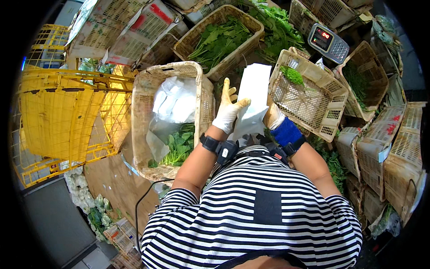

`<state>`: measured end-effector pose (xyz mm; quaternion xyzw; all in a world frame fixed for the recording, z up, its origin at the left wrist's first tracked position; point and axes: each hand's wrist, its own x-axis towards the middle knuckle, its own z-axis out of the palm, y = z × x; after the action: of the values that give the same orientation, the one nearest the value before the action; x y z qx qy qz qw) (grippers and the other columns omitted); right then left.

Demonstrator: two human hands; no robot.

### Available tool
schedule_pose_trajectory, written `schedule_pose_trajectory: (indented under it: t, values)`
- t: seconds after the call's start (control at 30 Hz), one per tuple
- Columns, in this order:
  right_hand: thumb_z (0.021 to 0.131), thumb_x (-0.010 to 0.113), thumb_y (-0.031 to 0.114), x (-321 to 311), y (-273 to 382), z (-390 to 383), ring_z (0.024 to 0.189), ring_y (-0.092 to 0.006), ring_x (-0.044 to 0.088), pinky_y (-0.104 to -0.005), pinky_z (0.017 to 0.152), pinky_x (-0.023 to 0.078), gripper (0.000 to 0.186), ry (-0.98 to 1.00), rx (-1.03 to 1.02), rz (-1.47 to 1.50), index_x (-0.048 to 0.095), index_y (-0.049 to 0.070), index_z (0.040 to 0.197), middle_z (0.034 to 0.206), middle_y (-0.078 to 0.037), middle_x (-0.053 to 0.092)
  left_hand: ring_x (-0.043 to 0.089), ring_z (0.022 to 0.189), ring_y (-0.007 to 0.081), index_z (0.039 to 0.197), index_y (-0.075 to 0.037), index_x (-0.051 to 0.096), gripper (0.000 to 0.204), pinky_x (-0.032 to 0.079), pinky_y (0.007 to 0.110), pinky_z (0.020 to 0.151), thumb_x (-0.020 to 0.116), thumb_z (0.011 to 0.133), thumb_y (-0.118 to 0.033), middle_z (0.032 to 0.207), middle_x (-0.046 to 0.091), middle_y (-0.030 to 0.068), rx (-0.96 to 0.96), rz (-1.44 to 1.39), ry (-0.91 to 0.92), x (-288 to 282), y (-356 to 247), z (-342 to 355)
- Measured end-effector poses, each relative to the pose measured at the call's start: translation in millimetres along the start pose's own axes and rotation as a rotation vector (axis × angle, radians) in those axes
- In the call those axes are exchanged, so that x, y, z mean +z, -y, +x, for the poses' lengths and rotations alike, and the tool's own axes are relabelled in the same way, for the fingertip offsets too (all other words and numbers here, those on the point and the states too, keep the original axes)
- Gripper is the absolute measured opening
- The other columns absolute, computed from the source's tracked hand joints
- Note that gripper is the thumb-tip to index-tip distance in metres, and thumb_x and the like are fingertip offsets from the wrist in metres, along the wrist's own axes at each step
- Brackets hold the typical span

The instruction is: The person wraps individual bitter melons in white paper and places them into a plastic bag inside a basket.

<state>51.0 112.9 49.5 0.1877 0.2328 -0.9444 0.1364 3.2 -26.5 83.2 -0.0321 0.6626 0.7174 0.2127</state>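
A blank white sheet (254, 87), paper-like and folded over near its lower end, stands in front of my body between my two hands. My left hand (229, 110) wears a white glove with yellowed fingertips; its fingers spread upward and the thumb lies at the sheet's left edge. On the other side, my right hand (274, 117), gloved with a blue cuff, grips the sheet's right edge, its fingers mostly hidden behind it. Left of me, a beige plastic crate (206, 96) holds clear plastic bags (175, 101) and leafy greens (177, 145).
Ahead stands a crate of cut greens (226, 38), with more greens (275, 27) beside it. A crate (309, 101) with a green bunch (292, 75) is at right, below a scale display (329, 42). Yellow wire cage (62, 116) at left; stacked crates (371, 141) at right.
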Motion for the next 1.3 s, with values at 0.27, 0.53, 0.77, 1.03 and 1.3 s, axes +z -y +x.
schedule_pose_trajectory:
  t: [0.27, 0.53, 0.77, 1.03, 1.3]
  values:
    - [0.093, 0.045, 0.024, -77, -19, 62, 0.104, -0.0184, 0.054, -0.0299, 0.085, 0.046, 0.038, 0.044, -0.52, -1.11, 0.042, 0.005, 0.126, 0.115, -0.011, 0.055, 0.052, 0.108, 0.0262, 0.13, -0.007, 0.041, 0.062, 0.04, 0.04, 0.095, 0.06, 0.081, -0.039, 0.123, 0.052, 0.0121, -0.682, -0.657, 0.425, -13, 24, 14]
    - [0.094, 0.035, 0.043, -39, 8, 44, 0.113, -0.0317, 0.043, -0.0379, 0.096, 0.035, 0.051, -0.148, -0.503, -1.221, 0.054, -0.001, 0.113, 0.127, -0.022, 0.041, 0.051, 0.109, 0.028, 0.131, -0.008, 0.039, 0.069, 0.038, 0.043, 0.097, 0.064, 0.077, -0.043, 0.123, 0.051, 0.0125, -0.499, -0.749, 0.545, -11, 15, 19]
    - [0.084, 0.055, 0.039, 41, 33, -5, 0.118, -0.0397, 0.038, -0.0426, 0.1, 0.032, 0.043, -0.739, -0.77, -1.834, 0.059, 0.006, 0.11, 0.132, -0.023, 0.036, 0.05, 0.108, 0.0261, 0.127, -0.008, 0.041, 0.064, 0.039, 0.042, 0.094, 0.063, 0.078, -0.043, 0.12, 0.051, 0.0106, -0.457, -0.665, 0.377, 0, 11, 23]
    - [0.086, 0.049, 0.049, 51, 0, -10, 0.125, -0.0411, 0.032, -0.0436, 0.101, 0.031, 0.063, -0.253, -0.769, -1.598, 0.036, 0.008, 0.131, 0.133, -0.028, 0.03, 0.052, 0.102, 0.0222, 0.119, -0.006, 0.046, 0.047, 0.043, 0.038, 0.087, 0.053, 0.087, -0.039, 0.111, 0.055, 0.0091, -0.139, -0.546, 0.091, 21, 19, 28]
    - [0.078, 0.07, 0.026, 18, 20, 18, 0.109, -0.0247, 0.047, -0.034, 0.092, 0.041, 0.072, -0.264, -0.671, -0.934, 0.029, 0.002, 0.132, 0.122, -0.018, 0.044, 0.048, 0.103, 0.0161, 0.125, -0.007, 0.042, 0.041, 0.037, 0.031, 0.094, 0.044, 0.093, -0.034, 0.113, 0.052, 0.0052, -0.258, -0.583, 0.302, -1, 26, 39]
